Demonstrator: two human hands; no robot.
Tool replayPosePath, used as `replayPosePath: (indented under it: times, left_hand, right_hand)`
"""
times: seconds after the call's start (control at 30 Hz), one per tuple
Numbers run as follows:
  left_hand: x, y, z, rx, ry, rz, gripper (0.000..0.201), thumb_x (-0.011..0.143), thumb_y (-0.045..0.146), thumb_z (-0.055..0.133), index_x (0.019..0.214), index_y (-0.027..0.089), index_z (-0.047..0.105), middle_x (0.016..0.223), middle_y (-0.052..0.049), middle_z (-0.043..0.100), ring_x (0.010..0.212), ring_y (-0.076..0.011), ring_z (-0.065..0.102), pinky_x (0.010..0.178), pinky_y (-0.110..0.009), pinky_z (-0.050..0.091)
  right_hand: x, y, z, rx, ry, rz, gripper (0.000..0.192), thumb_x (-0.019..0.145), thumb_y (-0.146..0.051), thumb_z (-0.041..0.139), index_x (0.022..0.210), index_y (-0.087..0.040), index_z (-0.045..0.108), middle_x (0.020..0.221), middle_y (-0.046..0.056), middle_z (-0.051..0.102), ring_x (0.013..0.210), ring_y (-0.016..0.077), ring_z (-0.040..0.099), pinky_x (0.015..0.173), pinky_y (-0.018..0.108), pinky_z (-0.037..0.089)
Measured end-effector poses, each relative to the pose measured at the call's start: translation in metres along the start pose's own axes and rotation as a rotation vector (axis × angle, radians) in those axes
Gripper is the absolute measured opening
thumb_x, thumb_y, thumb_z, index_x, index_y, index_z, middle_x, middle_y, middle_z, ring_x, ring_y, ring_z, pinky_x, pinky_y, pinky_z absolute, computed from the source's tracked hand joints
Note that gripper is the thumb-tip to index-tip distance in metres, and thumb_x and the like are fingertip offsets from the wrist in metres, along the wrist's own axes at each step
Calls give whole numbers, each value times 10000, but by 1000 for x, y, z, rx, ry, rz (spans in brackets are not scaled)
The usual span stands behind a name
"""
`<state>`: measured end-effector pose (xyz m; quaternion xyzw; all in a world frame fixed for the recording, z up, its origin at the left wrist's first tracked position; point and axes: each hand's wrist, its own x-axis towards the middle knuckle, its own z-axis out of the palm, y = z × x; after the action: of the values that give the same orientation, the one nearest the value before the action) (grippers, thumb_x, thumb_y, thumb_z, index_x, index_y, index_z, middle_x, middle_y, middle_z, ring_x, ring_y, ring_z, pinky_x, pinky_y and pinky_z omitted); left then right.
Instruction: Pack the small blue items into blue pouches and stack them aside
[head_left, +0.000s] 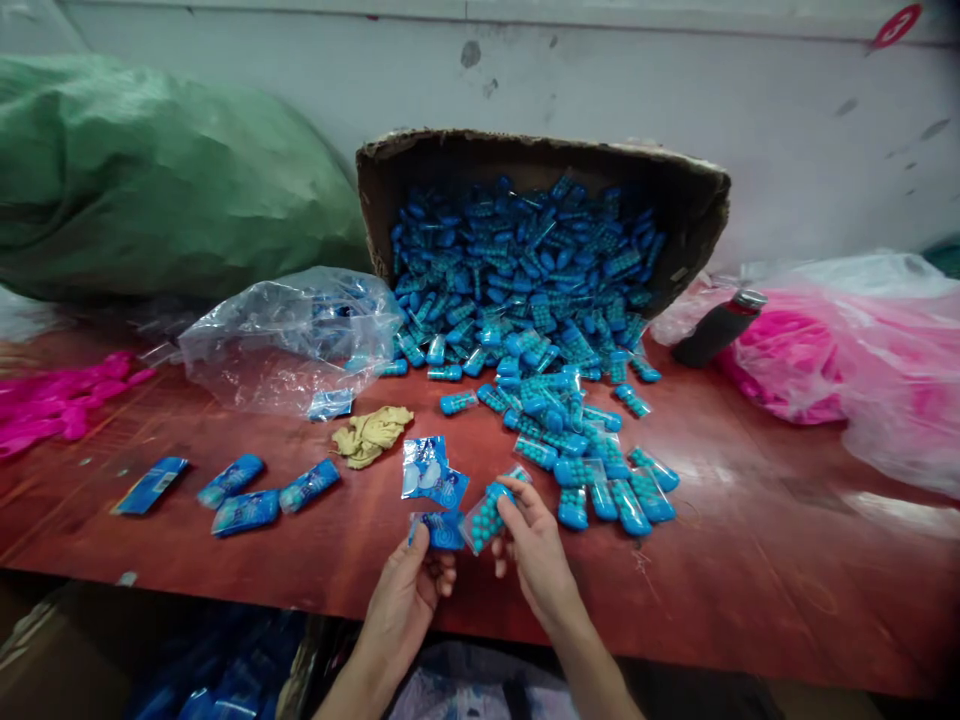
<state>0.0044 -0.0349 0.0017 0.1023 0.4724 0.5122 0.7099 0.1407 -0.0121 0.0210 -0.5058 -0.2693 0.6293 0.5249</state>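
My left hand (409, 585) is closed on a blue printed packet (444, 530) near the table's front edge. Right beside it, my right hand (536, 545) pinches a small clear pack of turquoise balls (484, 520) with a blue end. The two held things nearly meet between my hands. Just beyond lie some loose blue printed cards (431, 470). To the right of my right hand spreads a pile of the same ball packs (577, 450). Several blue printed packs (246, 512) lie to the left on the red table.
A tipped cardboard box (667, 250) spills ball packs onto the red table (750, 560). A clear plastic bag (255, 340), a crumpled yellow cloth (371, 435) and a green sack (165, 190) are on the left. A dark bottle (716, 330) leans beside pink bagged items (795, 360).
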Motion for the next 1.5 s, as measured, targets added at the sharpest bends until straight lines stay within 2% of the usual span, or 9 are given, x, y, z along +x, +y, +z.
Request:
replayPosePath:
  times: [0.13, 0.27, 0.43, 0.63, 0.73, 0.97, 1.1, 1.3, 1.5]
  left_hand:
    - [2, 2, -5, 62, -5, 122, 249, 663, 370, 643, 659, 130, 575, 516, -7, 605, 457, -107, 536, 411, -208, 412]
    - [4, 6, -7, 82, 37, 184, 279, 603, 383, 686, 651, 123, 598, 518, -5, 612, 474, -120, 551, 427, -221, 429]
    - [5, 10, -9, 78, 38, 201, 261, 600, 370, 692, 630, 126, 606, 504, -3, 611, 533, -128, 582, 476, -217, 459]
    - [4, 11, -8, 75, 42, 196, 263, 600, 367, 694, 641, 122, 607, 512, -5, 618, 523, -128, 589, 484, -226, 484]
    - [4, 12, -6, 43, 55, 168, 255, 610, 364, 687, 664, 131, 599, 504, -2, 620, 499, -127, 587, 464, -224, 486]
    - [2, 11, -1, -31, 78, 86, 258, 614, 375, 682, 654, 141, 581, 479, -5, 615, 487, -142, 600, 458, -230, 498]
    - [1, 11, 4, -66, 85, 69, 249, 608, 362, 691, 645, 143, 580, 472, -3, 611, 471, -130, 586, 454, -231, 502]
    - [1, 15, 3, -85, 100, 98, 222, 615, 335, 690, 643, 145, 581, 494, 11, 613, 475, -110, 566, 466, -235, 507]
    - [3, 20, -1, -9, 21, 170, 214, 635, 339, 672, 661, 138, 602, 585, -10, 662, 547, -127, 604, 533, -238, 505]
  right_hand:
    - [-3, -5, -1, 81, -38, 24, 389, 698, -371, 617, 1000, -204, 439, 716, -41, 545, 472, 92, 558, 338, 198, 487]
    - [-7, -5, -1, 98, -80, 44, 343, 705, -330, 625, 948, -207, 416, 756, -35, 557, 532, 119, 610, 366, 210, 511]
    - [-11, 3, 0, 147, -53, 47, 332, 700, -313, 641, 911, -217, 404, 739, -50, 541, 552, 118, 612, 378, 208, 519]
    - [-18, 10, 1, 144, 17, -19, 422, 705, -306, 641, 1066, -231, 436, 854, -20, 532, 632, 104, 578, 405, 204, 537]
    - [-18, 12, 2, 128, 30, -28, 407, 705, -327, 640, 1050, -201, 464, 845, -11, 539, 611, 108, 587, 402, 216, 541]
    - [-20, 17, 4, 114, 71, -83, 384, 702, -337, 647, 982, -210, 418, 837, -8, 575, 594, 141, 638, 394, 229, 540]
    - [-26, 22, 7, 37, 69, -105, 378, 694, -350, 652, 956, -203, 422, 766, -20, 584, 597, 148, 644, 424, 231, 549]
    - [-30, 25, 8, -18, 35, -113, 367, 694, -346, 650, 951, -192, 437, 727, -24, 592, 579, 124, 632, 436, 196, 530]
    - [-29, 23, 6, -35, -28, -71, 340, 704, -337, 644, 935, -190, 442, 650, -46, 557, 472, 92, 577, 393, 188, 491]
